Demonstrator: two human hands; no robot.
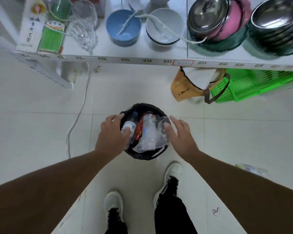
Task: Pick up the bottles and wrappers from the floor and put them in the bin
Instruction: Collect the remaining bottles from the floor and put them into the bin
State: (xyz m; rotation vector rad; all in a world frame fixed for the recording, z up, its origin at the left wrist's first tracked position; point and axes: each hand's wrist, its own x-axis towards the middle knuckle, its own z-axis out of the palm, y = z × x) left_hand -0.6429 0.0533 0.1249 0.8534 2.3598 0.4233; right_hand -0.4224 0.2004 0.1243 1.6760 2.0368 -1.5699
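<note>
Your left hand [112, 132] gripped a light, slippery bottle [128, 127] by its middle over the bin [142, 156]; your right hand [179, 134] hovered open.

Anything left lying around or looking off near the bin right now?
Yes. A clear plastic wrapper lies on the white floor tiles beyond the right forearm, outside the black bin. A small scrap lies near the right shoe.

Bin [145, 154] sits on the floor [41, 129] ahead of the shoes — bottles [128, 127] inside it. Shelf [125, 59] beyond, basket [243, 85] underneath at right.
</note>
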